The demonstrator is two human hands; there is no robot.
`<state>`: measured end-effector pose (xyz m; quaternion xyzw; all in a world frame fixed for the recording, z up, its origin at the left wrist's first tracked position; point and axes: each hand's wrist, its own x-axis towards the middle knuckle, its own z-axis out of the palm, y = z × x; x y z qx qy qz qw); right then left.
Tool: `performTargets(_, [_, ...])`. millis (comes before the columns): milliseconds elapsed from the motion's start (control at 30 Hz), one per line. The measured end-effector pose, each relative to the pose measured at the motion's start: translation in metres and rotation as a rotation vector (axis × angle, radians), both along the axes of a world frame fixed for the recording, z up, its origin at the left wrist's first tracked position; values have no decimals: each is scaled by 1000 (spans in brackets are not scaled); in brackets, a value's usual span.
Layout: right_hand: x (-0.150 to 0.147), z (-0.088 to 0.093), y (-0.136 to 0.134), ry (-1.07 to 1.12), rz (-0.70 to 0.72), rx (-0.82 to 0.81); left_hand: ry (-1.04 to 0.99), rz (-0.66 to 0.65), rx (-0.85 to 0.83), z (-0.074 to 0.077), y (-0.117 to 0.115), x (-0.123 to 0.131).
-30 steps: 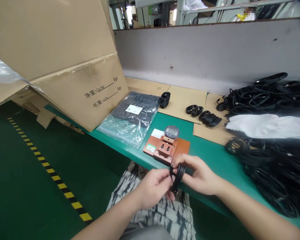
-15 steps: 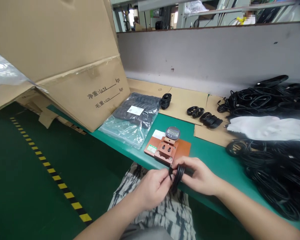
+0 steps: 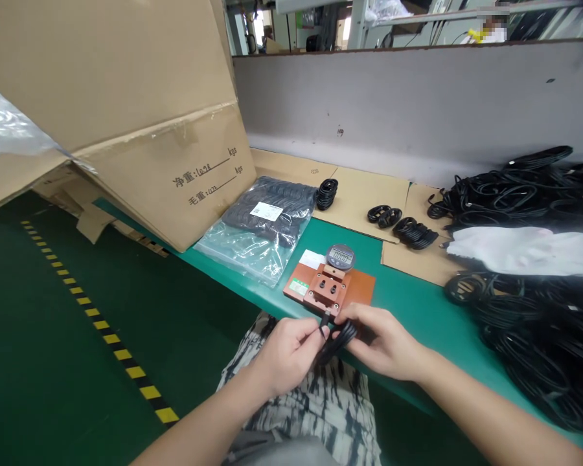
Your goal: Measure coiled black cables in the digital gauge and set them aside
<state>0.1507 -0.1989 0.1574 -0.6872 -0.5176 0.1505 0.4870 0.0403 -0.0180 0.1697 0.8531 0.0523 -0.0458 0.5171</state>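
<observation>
My left hand (image 3: 289, 355) pinches the black cable's end near its small metal plug (image 3: 325, 317), which points up toward the bench. My right hand (image 3: 381, 343) grips the small black cable coil (image 3: 337, 342), whose loops slant down to the left between my hands. Just beyond my hands stands a copper-coloured test fixture (image 3: 328, 289) on a brown board (image 3: 362, 287), with a round digital gauge (image 3: 341, 257) at its far side. The plug is close to the fixture, and I cannot tell whether they touch.
The green bench (image 3: 408, 317) runs ahead. A large cardboard box (image 3: 160, 175) leans at its left end, beside a plastic bag of coiled cables (image 3: 262, 226). Small coils lie on cardboard sheets (image 3: 359, 200). Heaps of black cable (image 3: 529, 336) and a white cloth (image 3: 529, 252) fill the right.
The cable's plug end now stands clear above my left hand, and the coil has tilted from nearly upright to a slant. The whole view has shifted slightly.
</observation>
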Motion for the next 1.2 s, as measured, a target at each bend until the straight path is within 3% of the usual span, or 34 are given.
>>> performTargets(200, [1,-4,2,-10,2,-14,17,51,-44,-2,5,2])
performTargets(467, [1,1,4,-52,27,103,70,51,-254,-1,16,8])
performTargets(800, [6,-4,3,-39,-32,53,71,52,-218,-4,13,17])
performTargets(1200, [4,-10,0,26,-30,27,68,38,-342,-8,14,17])
